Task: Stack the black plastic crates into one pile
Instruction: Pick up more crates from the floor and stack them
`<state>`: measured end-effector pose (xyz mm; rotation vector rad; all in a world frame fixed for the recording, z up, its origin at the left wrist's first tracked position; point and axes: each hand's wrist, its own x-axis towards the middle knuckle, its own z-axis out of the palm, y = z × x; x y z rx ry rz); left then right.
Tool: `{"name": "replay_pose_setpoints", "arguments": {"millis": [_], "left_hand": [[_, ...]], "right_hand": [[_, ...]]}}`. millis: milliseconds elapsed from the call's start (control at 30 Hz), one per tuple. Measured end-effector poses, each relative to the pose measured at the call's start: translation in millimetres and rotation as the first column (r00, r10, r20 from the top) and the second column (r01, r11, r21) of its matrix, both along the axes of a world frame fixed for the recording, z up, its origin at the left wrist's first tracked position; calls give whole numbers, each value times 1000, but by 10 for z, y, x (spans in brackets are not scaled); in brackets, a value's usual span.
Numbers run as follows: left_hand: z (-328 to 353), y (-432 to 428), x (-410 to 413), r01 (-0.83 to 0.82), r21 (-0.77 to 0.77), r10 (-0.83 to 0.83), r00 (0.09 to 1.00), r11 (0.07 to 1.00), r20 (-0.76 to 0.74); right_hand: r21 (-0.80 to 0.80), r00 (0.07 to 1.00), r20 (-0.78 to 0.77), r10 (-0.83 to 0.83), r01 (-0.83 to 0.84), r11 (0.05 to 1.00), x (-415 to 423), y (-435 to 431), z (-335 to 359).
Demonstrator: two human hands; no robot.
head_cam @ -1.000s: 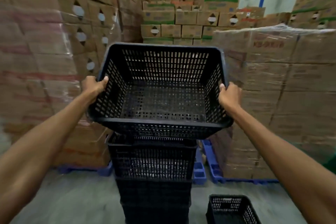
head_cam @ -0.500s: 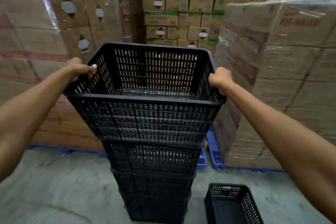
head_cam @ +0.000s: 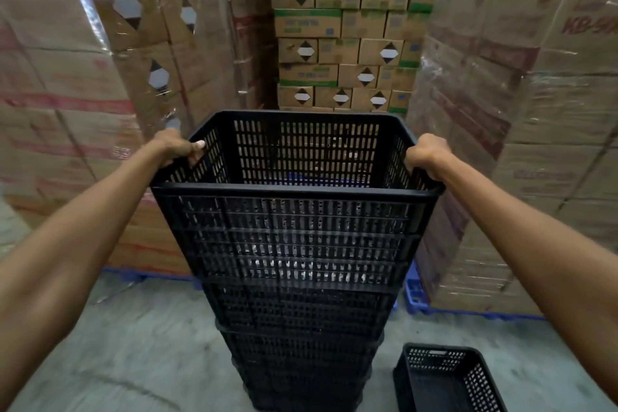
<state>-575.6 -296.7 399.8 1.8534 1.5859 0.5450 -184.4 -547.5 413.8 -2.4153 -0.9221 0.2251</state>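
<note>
In the head view, I see the top crate (head_cam: pixel 294 227) is now down flat on the pile (head_cam: pixel 301 328), not tipped in the air. My left hand (head_cam: pixel 177 147) and right hand (head_cam: pixel 426 154) grip its rim, fingers clamped. A spare crate (head_cam: pixel 444 381) waits on the floor (head_cam: pixel 133 361).

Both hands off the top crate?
No, the left hand and right hand each grip a side rim of the top crate.
</note>
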Motion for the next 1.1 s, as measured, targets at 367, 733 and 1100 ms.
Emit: {"name": "replay_pose_setpoints", "arguments": {"millis": [367,733,1100], "left_hand": [[-4,220,137,-45,42,49,993,998,-104],[-108,202,116,-27,157,63,971,987,-229],[-116,6,63,334,191,-159,783,923,-601]], "right_hand": [[8,998,19,-56,56,998,57,210,-113],[-79,999,51,-11,15,997,56,207,-222],[-195,913,301,275,-223,955,-33,151,-190]]}}
